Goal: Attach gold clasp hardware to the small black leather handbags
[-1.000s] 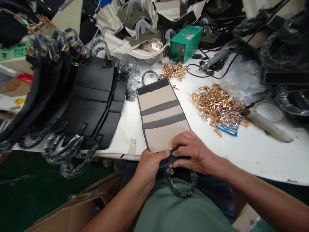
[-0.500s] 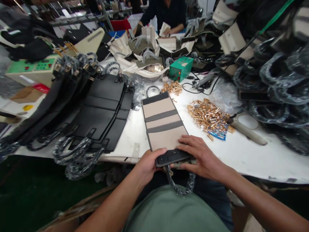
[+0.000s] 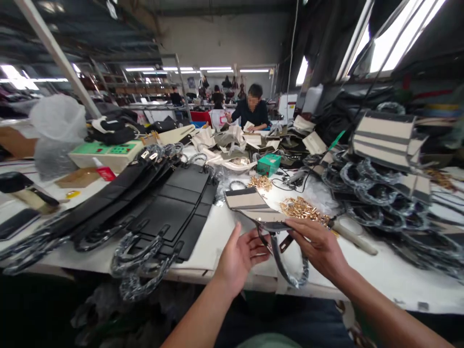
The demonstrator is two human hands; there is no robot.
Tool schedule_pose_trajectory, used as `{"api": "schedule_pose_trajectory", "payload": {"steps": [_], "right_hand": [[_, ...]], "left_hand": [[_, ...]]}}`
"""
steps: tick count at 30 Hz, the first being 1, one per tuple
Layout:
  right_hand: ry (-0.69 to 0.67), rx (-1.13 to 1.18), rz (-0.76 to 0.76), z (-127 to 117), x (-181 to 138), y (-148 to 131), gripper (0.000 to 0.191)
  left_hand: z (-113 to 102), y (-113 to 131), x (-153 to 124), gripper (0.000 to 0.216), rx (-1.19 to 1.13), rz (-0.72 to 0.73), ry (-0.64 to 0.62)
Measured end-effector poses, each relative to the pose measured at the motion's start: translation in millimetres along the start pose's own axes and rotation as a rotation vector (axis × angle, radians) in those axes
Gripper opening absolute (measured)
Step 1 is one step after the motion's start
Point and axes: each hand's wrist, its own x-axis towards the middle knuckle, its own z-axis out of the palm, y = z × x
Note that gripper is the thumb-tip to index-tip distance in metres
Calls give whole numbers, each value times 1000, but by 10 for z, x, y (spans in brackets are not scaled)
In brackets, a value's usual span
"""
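In my right hand is the near edge of a bag panel, pinched between thumb and fingers. The panel is tilted up, its beige lining with dark bands showing. A plastic-wrapped handle hangs from this edge over the front of the table, beside a dark strap tab. My left hand is open under the panel's near edge, palm up, thumb raised and fingers apart. Its fingertips lie by the strap and handle base; whether they touch is unclear. Right of the panel lies a pile of gold-coloured metal fittings.
Black bag panels with wrapped handles are stacked on the left. More wrapped handles and panels pile up on the right. A long-handled tool and a green box lie on the white table. A co-worker sits across.
The camera view has tipped up. The panel's near edge is lifted and tilted. My left hand has let go of its edge and turned palm up beneath; my right hand still holds it.
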Motion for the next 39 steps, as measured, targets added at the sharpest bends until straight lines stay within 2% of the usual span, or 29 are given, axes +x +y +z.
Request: {"api": "schedule_pose_trajectory", "payload": {"steps": [4, 7, 9, 11, 15, 17, 19, 21, 25, 32, 39], "right_hand": [[191, 116, 182, -354, 384, -299, 25], [216, 288, 348, -649, 594, -514, 30], [268, 423, 419, -791, 694, -607, 30], [326, 597, 455, -877, 772, -667, 30], [233, 996, 567, -924, 856, -774, 27], [182, 1115, 631, -905, 853, -835, 29], [134, 1193, 663, -866, 827, -887, 29], [79, 1262, 672, -814, 790, -921, 25], [-2, 1336, 704, -722, 722, -927, 18], [-68, 1366, 729, -714, 674, -878, 22], [-101, 1348, 762, -828, 624, -1081, 30]], "left_hand": [[-12, 126, -186, 57, 372, 342, 205], [-44, 152, -309, 54, 625, 563, 309], [-76, 157, -351, 48, 820, 709, 368], [-108, 176, -365, 42, 1048, 926, 367], [-131, 275, -365, 52, 1449, 1439, 345], [-121, 327, -362, 61, 1579, 1602, 399], [-112, 358, -351, 70, 1658, 1703, 441], [-110, 367, -329, 77, 1707, 1744, 459], [-123, 359, -285, 80, 1735, 1722, 422], [-95, 386, -321, 65, 1577, 1634, 269], [101, 428, -531, 55, 1524, 1615, 212]]}}
